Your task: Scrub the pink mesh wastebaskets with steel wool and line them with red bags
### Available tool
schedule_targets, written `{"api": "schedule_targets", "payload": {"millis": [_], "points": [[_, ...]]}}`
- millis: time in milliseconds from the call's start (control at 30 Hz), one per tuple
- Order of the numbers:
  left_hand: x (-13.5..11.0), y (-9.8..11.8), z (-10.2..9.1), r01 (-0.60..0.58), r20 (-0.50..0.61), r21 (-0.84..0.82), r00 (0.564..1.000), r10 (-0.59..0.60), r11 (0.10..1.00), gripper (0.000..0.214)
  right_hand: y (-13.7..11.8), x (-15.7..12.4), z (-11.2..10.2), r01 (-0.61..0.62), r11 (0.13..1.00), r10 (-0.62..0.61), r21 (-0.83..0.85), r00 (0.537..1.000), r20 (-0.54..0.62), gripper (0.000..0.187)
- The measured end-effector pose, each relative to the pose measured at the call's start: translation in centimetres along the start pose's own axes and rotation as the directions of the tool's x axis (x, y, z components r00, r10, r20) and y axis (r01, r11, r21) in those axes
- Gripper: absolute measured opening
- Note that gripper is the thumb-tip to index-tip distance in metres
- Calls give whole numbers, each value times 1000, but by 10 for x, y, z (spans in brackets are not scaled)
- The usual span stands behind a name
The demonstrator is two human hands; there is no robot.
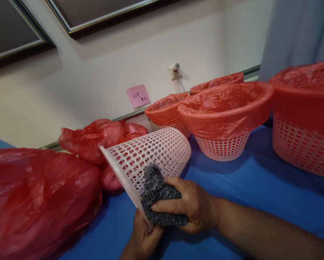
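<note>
In the head view, a pale perforated basket [162,148] is in the middle of the frame, tipped on its side, its rim facing the lower left and its base toward the upper right. The left hand [145,234], at the bottom centre, is closed around the lower part of the rim. The right hand [190,206] reaches in from the lower right, fingers and thumb bunched around a dark grey fluffy cloth [162,196], which lies against the basket's side next to the rim. Whether the basket touches the blue surface [218,187] below is hard to tell.

Right of centre, a basket lined with red plastic [223,144] stands upright; a larger lined basket [305,141] is cut off by the right edge. Two more, a small lined basket [168,108] and a rear lined basket [218,82], stand behind. A big red bag [39,198] fills the lower left, with more red plastic [104,137] heaped behind it. On the wall [110,68] are a pink note [138,96], a socket [175,73] and, at the upper left, two dark frames [77,33].
</note>
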State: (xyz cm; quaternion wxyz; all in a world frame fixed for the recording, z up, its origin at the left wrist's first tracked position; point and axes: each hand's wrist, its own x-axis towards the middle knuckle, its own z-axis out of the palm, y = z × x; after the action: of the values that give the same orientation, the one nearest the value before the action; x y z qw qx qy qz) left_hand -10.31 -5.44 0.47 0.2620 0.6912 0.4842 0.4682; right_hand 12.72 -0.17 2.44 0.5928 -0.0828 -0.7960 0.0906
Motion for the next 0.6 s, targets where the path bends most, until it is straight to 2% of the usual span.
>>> {"api": "schedule_targets", "payload": {"millis": [67, 100, 133, 200, 233, 267, 300, 333, 367, 400, 467, 500, 533, 600], "points": [[-3, -3, 0, -32, 17, -5, 999, 32, 999, 54, 9, -2, -3, -143, 988, 140, -48, 988, -72, 53], [-5, -4, 0, -45, 15, 7, 999, 44, 999, 55, 18, -3, -6, -269, 960, 257, -78, 957, -136, 57], [-6, -4, 0, -52, 10, 23, 999, 52, 998, 57, 30, -5, -10, -415, 904, 388, -99, 896, -214, 60], [-8, -6, -1, -86, 27, 68, 996, 85, 994, 60, 57, -7, -18, -671, 737, 604, -80, 708, -365, 62], [-8, -6, -1, -103, 49, 94, 994, 98, 990, 60, 68, -8, -21, -750, 660, 676, -38, 615, -407, 61], [-8, -5, -2, -117, 77, 118, 991, 108, 986, 60, 77, -9, -23, -796, 605, 720, 1, 547, -428, 60], [-7, -5, -2, -128, 101, 135, 988, 115, 983, 60, 81, -9, -25, -811, 584, 739, 25, 519, -429, 60], [-6, -3, -2, -138, 121, 147, 985, 120, 979, 60, 79, -8, -25, -798, 602, 732, 27, 538, -418, 60], [-4, -2, -2, -145, 128, 160, 984, 125, 976, 60, 73, -7, -23, -757, 654, 698, 6, 599, -393, 61], [-3, -1, -2, -151, 135, 178, 983, 128, 972, 60, 62, -6, -20, -683, 730, 636, -22, 690, -346, 63], [0, 0, -1, -188, 151, 216, 976, 157, 958, 57, 33, -3, -13, -441, 897, 427, -38, 885, -186, 66], [1, -1, -1, -217, 165, 232, 969, 182, 948, 54, 18, -2, -9, -297, 955, 295, -10, 950, -103, 66], [1, -2, -1, -257, 180, 240, 959, 217, 936, 51, 6, -2, -6, -177, 984, 178, 26, 983, -42, 65], [2, -5, -2, -321, 199, 243, 940, 277, 915, 49, -7, -3, -1, -52, 996, 51, 72, 999, 18, 62]]}}
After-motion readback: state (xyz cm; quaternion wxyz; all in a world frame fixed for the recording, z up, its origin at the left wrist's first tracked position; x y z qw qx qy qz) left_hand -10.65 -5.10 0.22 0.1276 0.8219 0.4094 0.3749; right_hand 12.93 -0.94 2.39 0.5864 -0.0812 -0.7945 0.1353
